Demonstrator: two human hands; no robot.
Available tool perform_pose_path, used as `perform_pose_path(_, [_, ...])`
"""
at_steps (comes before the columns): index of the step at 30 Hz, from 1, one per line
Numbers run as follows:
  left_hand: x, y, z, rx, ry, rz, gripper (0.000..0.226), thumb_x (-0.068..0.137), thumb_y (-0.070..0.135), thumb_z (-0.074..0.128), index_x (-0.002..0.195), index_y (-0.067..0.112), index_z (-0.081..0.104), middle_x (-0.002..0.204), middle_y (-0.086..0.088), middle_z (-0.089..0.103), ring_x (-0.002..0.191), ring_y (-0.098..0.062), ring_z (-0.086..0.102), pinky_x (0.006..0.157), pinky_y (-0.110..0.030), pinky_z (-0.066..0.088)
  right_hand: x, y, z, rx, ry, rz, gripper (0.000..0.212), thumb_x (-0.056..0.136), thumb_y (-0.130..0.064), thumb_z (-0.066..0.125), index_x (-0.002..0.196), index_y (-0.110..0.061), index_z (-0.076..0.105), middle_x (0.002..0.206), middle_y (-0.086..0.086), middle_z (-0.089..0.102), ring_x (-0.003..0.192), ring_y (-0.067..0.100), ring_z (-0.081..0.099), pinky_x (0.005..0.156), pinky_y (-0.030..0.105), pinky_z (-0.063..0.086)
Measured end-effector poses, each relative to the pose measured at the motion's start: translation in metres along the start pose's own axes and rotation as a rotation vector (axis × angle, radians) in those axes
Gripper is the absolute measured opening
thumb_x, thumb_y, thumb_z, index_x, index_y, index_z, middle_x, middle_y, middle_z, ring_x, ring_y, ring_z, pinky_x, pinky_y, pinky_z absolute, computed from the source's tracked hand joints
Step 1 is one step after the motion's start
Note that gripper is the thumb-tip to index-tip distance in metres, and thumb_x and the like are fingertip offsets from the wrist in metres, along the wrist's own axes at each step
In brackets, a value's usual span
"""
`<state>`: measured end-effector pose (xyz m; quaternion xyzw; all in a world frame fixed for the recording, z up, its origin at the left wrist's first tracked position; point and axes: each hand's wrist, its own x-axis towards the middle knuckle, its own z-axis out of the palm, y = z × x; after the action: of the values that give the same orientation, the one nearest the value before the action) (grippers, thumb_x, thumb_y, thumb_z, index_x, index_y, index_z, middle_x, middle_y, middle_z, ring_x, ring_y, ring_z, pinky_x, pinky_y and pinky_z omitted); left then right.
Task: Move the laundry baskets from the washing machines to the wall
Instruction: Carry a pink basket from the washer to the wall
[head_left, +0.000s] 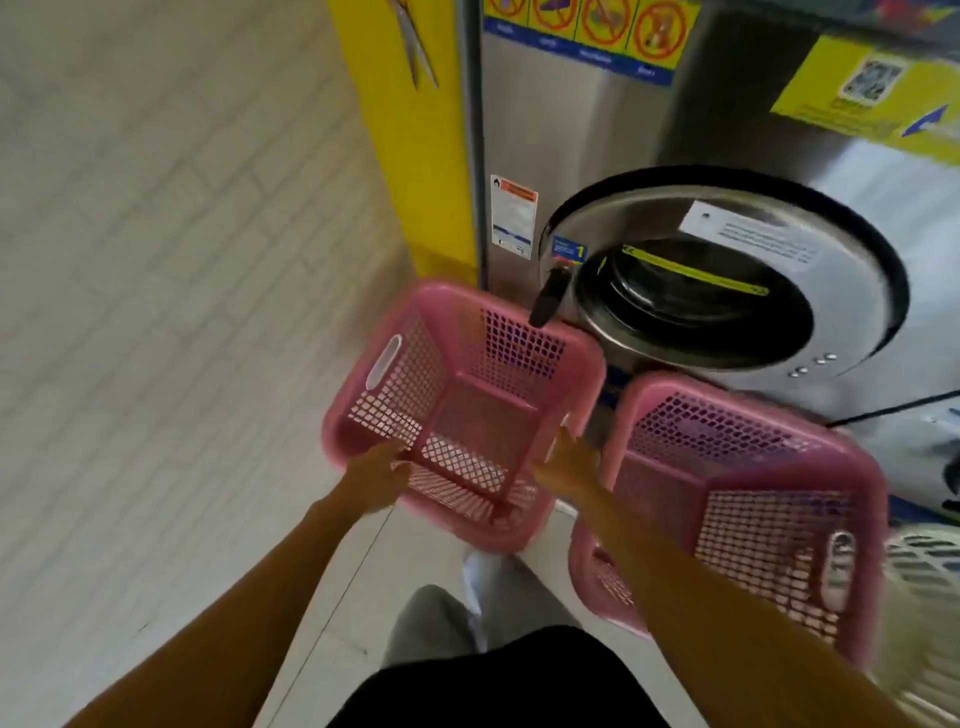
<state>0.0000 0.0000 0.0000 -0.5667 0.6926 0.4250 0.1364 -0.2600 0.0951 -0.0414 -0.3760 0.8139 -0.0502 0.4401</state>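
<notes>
White tiled wall (156, 260) lies left of the washing machine (727, 291). Two pink baskets sit before it. Left basket (462, 410) is nearer the wall; left hand (376, 475) and right hand (569, 462) clasp its near rim. Right basket (737, 499) is untouched.

2 baskets (462, 410) (737, 499) side by side before the washing machine (727, 280)

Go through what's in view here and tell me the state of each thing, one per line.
Left basket: empty, tilted, both hands on its near rim.
Right basket: empty, untouched, beside the left one.
Washer door: shut.
Left hand: grip closed on the left basket's rim.
Right hand: on the left basket's rim; grip unclear.
White basket: partly out of frame.
</notes>
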Motion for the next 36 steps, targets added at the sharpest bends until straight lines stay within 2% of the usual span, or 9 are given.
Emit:
perform_pose_path(3, [0.027, 0.001, -0.016, -0.003, -0.018, -0.054, 0.041, 0.097, 0.010, 0.047, 0.138, 0.008, 0.049, 0.139, -0.012, 0.056, 0.122, -0.027, 0.057, 0.102, -0.036, 0.050, 0.012, 0.002, 0.003, 0.026, 0.057, 0.103, 0.093, 0.091, -0.036, 0.062, 0.161, -0.013, 0.006, 0.158, 0.023, 0.031, 0.146, 0.041, 0.032, 0.118, 0.048, 0.027])
perform_pose_path(7, [0.065, 0.001, -0.035, 0.026, 0.071, -0.102, 0.041, 0.097, 0.012, 0.050, 0.138, 0.014, 0.051, 0.142, -0.009, 0.054, 0.119, -0.027, 0.060, 0.087, -0.028, 0.055, 0.032, 0.013, 0.021, 0.111, 0.087, 0.107, 0.104, 0.091, -0.034, 0.066, 0.162, -0.020, -0.009, 0.170, 0.013, 0.007, 0.153, 0.040, 0.018, 0.121, 0.054, 0.026])
perform_pose_path(10, [0.091, -0.004, -0.047, 0.125, 0.282, 0.042, 0.048, 0.091, 0.008, 0.059, 0.138, 0.009, 0.051, 0.141, -0.014, 0.055, 0.127, -0.034, 0.053, 0.106, -0.041, 0.041, 0.042, 0.018, 0.038, 0.192, 0.161, 0.129, 0.104, 0.092, -0.029, 0.066, 0.161, -0.031, -0.012, 0.161, 0.023, 0.027, 0.137, 0.046, 0.046, 0.106, 0.058, 0.046])
perform_pose_path(12, [0.109, -0.011, -0.053, 0.152, 0.398, 0.124, 0.055, 0.086, 0.004, 0.060, 0.140, 0.004, 0.045, 0.130, -0.024, 0.058, 0.119, -0.042, 0.053, 0.104, -0.052, 0.041, 0.045, 0.018, 0.046, 0.278, 0.245, 0.145, 0.096, 0.095, -0.025, 0.062, 0.160, -0.039, -0.007, 0.148, 0.027, 0.043, 0.117, 0.045, 0.062, 0.088, 0.055, 0.057])
perform_pose_path(19, [0.170, -0.044, -0.055, 0.256, 0.313, 0.095, 0.088, 0.081, 0.003, 0.058, 0.157, 0.020, 0.015, 0.117, -0.029, 0.051, 0.098, -0.044, 0.052, 0.084, -0.054, 0.049, 0.052, 0.021, 0.071, 0.303, 0.457, 0.160, 0.072, 0.104, -0.028, 0.043, 0.158, -0.049, 0.000, 0.123, 0.022, 0.051, 0.083, 0.026, 0.060, 0.065, 0.043, 0.054])
perform_pose_path(25, [0.178, -0.048, -0.061, 0.323, 0.348, 0.079, 0.090, 0.085, 0.005, 0.055, 0.154, 0.039, 0.009, 0.100, -0.018, 0.048, 0.088, -0.037, 0.054, 0.077, -0.047, 0.046, 0.049, 0.025, 0.068, 0.248, 0.452, 0.173, 0.068, 0.104, -0.021, 0.039, 0.161, -0.042, 0.005, 0.126, 0.023, 0.053, 0.086, 0.024, 0.056, 0.067, 0.031, 0.043])
perform_pose_path(29, [0.143, -0.048, -0.059, 0.322, 0.479, 0.040, 0.076, 0.094, 0.020, 0.052, 0.151, 0.048, 0.012, 0.082, -0.009, 0.043, 0.074, -0.024, 0.043, 0.073, -0.040, 0.034, 0.032, 0.023, 0.052, 0.142, 0.404, 0.173, 0.076, 0.100, -0.010, 0.046, 0.162, -0.034, 0.009, 0.118, 0.021, 0.061, 0.095, 0.032, 0.063, 0.068, 0.040, 0.052])
perform_pose_path(33, [0.093, -0.067, -0.051, 0.208, 0.449, -0.059, 0.066, 0.097, 0.014, 0.046, 0.153, 0.039, 0.021, 0.087, -0.020, 0.052, 0.075, -0.032, 0.053, 0.070, -0.041, 0.046, 0.016, 0.016, 0.039, 0.157, 0.322, 0.111, 0.081, 0.097, -0.004, 0.043, 0.161, -0.039, 0.008, 0.112, 0.022, 0.063, 0.092, 0.036, 0.066, 0.072, 0.049, 0.058])
perform_pose_path(36, [0.048, -0.084, -0.043, 0.126, 0.463, -0.090, 0.064, 0.094, 0.010, 0.048, 0.153, 0.027, 0.027, 0.082, -0.023, 0.057, 0.056, -0.024, 0.050, 0.050, -0.028, 0.042, 0.009, 0.008, 0.033, 0.096, 0.310, 0.016, 0.088, 0.097, -0.002, 0.047, 0.160, -0.042, 0.000, 0.124, 0.020, 0.061, 0.093, 0.032, 0.066, 0.064, 0.035, 0.050])
